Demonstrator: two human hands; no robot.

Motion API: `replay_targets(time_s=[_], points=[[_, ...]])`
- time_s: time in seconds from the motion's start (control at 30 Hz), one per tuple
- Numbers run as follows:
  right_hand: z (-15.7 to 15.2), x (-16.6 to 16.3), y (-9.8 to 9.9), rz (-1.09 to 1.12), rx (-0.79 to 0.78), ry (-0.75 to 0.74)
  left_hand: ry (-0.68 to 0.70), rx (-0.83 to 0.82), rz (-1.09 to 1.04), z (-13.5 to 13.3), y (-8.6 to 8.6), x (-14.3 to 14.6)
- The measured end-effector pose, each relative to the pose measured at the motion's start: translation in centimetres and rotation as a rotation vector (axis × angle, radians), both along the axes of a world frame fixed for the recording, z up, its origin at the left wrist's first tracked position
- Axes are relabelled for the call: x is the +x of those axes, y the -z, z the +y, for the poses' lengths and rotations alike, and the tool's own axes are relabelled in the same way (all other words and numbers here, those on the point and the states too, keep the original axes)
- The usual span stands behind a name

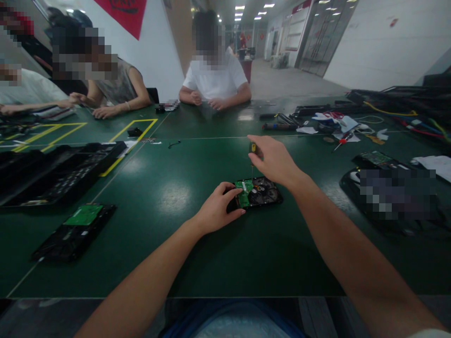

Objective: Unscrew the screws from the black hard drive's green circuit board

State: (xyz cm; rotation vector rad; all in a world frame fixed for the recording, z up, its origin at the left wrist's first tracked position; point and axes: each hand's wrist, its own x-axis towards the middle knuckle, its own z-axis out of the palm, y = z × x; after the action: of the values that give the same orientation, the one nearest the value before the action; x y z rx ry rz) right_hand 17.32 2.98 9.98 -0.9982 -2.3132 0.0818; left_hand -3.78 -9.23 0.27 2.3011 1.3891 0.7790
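A black hard drive (267, 191) with a green circuit board at its left end lies flat on the dark green table. My left hand (222, 206) grips that left end, thumb on the near edge and fingers over the board side. In my right hand (273, 157) is a screwdriver (252, 148) with a black and yellow handle. It stands upright, its thin shaft reaching down to the edge of the circuit board. Whether the tip sits in a screw is too small to tell. A second hard drive (75, 232) with a green board rests at the left, apart from my hands.
Black plastic housings (63, 173) stand at the left. A red-handled screwdriver (343, 140) lies among scraps at the right, near a heap of cables (405, 110). A black object (348, 183) sits at the right edge. Co-workers sit across the table (141, 253).
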Motion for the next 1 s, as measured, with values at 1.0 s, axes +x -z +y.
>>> replay_targets(time_s=[1.0], points=[[-0.32,0.10,-0.57,-0.035,-0.020,-0.018,-0.056,0.086,0.142,0.22,0.05,0.16]])
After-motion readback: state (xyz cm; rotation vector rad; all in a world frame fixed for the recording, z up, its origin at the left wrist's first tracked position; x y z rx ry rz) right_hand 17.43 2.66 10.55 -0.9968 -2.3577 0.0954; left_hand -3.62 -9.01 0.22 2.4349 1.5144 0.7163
